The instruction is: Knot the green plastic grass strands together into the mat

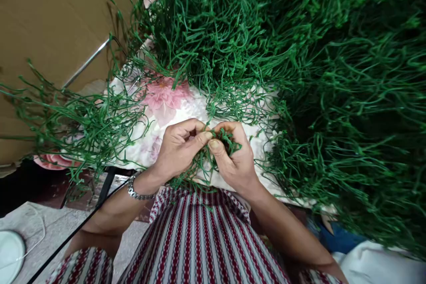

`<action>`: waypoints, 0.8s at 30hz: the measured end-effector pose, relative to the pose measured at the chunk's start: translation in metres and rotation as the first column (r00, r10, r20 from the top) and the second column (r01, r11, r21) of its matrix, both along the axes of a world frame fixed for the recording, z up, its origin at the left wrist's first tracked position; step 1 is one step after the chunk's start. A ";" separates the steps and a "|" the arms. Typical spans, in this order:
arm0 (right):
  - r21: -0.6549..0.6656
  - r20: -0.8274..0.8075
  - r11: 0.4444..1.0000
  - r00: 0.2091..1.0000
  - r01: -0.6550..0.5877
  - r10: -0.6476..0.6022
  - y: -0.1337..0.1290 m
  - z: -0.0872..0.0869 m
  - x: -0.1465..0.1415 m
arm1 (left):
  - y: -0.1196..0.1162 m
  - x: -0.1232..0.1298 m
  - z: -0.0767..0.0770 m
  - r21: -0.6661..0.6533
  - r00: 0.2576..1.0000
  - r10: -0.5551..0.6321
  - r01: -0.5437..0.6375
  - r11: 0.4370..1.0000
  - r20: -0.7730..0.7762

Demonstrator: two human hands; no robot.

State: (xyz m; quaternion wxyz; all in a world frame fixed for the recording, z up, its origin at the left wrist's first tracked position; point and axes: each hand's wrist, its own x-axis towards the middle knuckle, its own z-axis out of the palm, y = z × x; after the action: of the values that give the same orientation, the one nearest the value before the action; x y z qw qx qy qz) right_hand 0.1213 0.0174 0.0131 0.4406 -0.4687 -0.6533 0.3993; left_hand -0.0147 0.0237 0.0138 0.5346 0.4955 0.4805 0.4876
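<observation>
My left hand [178, 148] and my right hand [236, 159] meet over the near edge of the table, thumbs almost touching. Each is closed in a pinch on thin green plastic stems [229, 140], which look like artificial plant stems. Part of this small bunch curls inside my right fingers, and more strands hang below between the hands. Exactly where the fingertips grip is partly hidden. Beyond the hands, a large heap of the same green stems [226, 40] covers the back and right. A looser bunch of stems [96, 128] lies to the left.
A white cloth with pink flowers [163, 120] covers the table. A brown board [63, 17] stands at the upper left, near a thin metal rod [86, 63]. A black cable [76, 233] passes by my left forearm. A round white object [10, 255] sits lower left.
</observation>
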 end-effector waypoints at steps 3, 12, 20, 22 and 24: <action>-0.027 -0.034 1.000 0.999 -0.004 0.003 -0.001 0.000 0.003 | -0.001 0.002 -0.001 -0.069 0.998 -0.003 0.007 0.998 0.059; 0.038 0.385 0.989 0.915 -0.145 0.119 0.007 0.011 0.026 | 0.016 -0.004 0.017 0.048 0.796 -0.332 0.410 0.911 -0.506; -0.044 0.587 0.801 0.633 -0.597 0.505 0.014 0.022 0.050 | 0.030 -0.011 0.026 0.022 0.350 -0.596 0.873 0.487 -0.723; -0.069 0.574 0.724 0.566 -0.687 0.592 0.013 0.027 0.053 | 0.031 -0.011 0.030 -0.008 0.274 -0.662 0.921 0.390 -0.697; -0.089 0.593 0.681 0.511 -0.727 0.622 0.010 0.030 0.053 | 0.030 -0.010 0.034 -0.037 0.217 -0.705 0.945 0.326 -0.675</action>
State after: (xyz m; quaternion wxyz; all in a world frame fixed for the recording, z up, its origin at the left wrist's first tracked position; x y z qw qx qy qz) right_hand 0.1747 0.0274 0.0432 0.0668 -0.2345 -0.9160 0.3187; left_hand -0.0250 0.0533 0.0475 0.4263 0.8902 0.1593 0.0191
